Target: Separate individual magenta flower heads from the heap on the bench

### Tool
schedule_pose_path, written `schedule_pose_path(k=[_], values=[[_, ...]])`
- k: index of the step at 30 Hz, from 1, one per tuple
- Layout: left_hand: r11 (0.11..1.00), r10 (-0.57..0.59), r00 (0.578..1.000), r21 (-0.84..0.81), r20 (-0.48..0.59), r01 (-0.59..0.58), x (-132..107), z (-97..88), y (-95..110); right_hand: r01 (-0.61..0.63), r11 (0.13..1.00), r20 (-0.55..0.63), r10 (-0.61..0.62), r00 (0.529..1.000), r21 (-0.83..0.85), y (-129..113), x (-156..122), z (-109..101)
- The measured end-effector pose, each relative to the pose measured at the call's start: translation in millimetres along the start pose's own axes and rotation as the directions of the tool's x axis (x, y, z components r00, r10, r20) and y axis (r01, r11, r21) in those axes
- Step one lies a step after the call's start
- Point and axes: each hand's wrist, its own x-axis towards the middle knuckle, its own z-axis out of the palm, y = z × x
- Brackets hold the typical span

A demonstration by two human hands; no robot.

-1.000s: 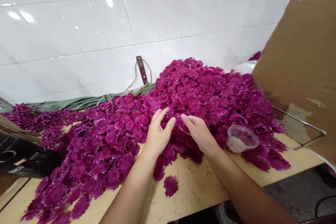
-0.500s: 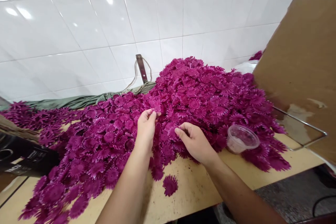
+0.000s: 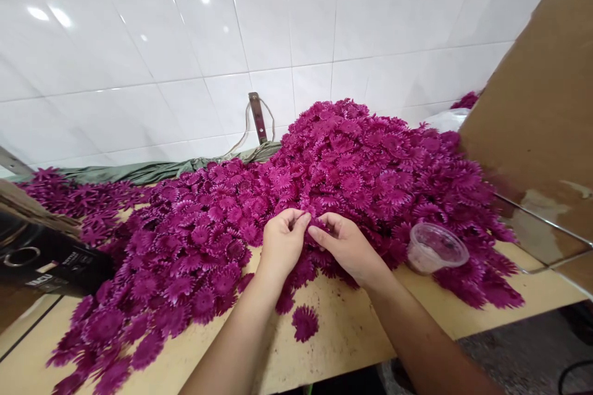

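Both hands meet in front of a big heap of magenta artificial flower layers [image 3: 352,160]. My left hand [image 3: 285,241] is closed in a pinch at a magenta flower layer, its fingertips almost against those of the other hand. Thumb and fingers of my right hand [image 3: 345,244] are also closed, on a magenta flower layer [image 3: 319,222] between the hands. The fingers partly hide these pieces, and they blend with the heap behind. A single loose flower layer [image 3: 305,323] lies on the tabletop just below the hands.
To the right stands a clear plastic cup [image 3: 435,248], with a large cardboard sheet [image 3: 532,105] beyond. A black box [image 3: 50,262] is at the left. Green cloth [image 3: 125,174] runs along the white tiled wall [image 3: 301,18]. Darker star-shaped pieces [image 3: 83,197] lie at the back left.
My left hand has come down and right to meet my right hand, bringing its flower piece close to the other one. The view has shifted slightly left.
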Motion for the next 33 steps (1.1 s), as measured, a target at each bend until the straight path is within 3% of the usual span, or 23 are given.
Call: schedule_pose_path(k=[3, 6, 10, 15, 18, 21, 23, 25, 27, 30, 33], values=[[0.961, -0.186, 0.981, -0.218, -0.052, 0.171, 10.0, -3.7, -4.9, 0.004, 0.998, 0.034, -0.006, 0.999, 0.058, -1.9, -5.4, 3.2], [0.920, -0.300, 0.954, -0.271, -0.016, 0.284, 10.7, -6.0, -5.1, -0.019, 0.998, -0.023, 0.020, 1.000, 0.059, 2.8, -4.6, 4.7], [0.968, -0.214, 0.977, -0.134, -0.016, 0.210, -3.7, -6.0, -0.3, -0.042, 0.999, -0.171, 0.041, 0.984, 0.003, 9.8, 2.9, 1.3], [0.997, -0.073, 0.983, -0.020, 0.168, 0.078, -18.6, -0.1, 0.9, 0.069, 0.979, -0.220, -0.112, 0.969, -0.192, 10.1, 6.2, 0.2], [0.993, -0.059, 0.994, -0.098, 0.096, 0.069, -17.3, 3.2, -3.4, 0.117, 0.944, -0.219, -0.190, 0.957, -0.307, 9.4, 0.7, 4.3], [0.991, -0.064, 0.998, -0.118, 0.020, 0.066, -14.3, 3.0, -9.0, 0.201, 0.864, -0.244, -0.342, 0.908, -0.462, 5.5, -6.6, 6.0], [0.995, -0.064, 0.998, -0.081, 0.009, 0.064, -14.1, 1.9, -13.4, 0.307, 0.801, -0.125, -0.424, 0.897, -0.513, 0.4, -9.0, 4.4], [0.995, -0.070, 0.997, -0.073, 0.028, 0.072, -15.3, 1.3, -18.2, 0.351, 0.795, 0.026, -0.390, 0.920, -0.494, -4.9, -7.9, 1.7], [0.990, -0.078, 0.995, -0.113, 0.068, 0.085, -16.9, 1.2, -21.7, 0.279, 0.848, 0.060, -0.283, 0.957, -0.450, -8.5, -3.7, -0.6], [0.975, -0.094, 0.988, -0.190, 0.121, 0.116, -18.7, 0.7, -21.2, 0.139, 0.911, -0.066, -0.178, 0.982, -0.388, -9.8, 4.8, -0.9], [0.956, -0.098, 0.982, -0.260, 0.161, 0.138, -18.8, -0.2, -15.4, 0.108, 0.917, -0.171, -0.185, 0.968, -0.383, -10.3, 12.8, 3.7]])
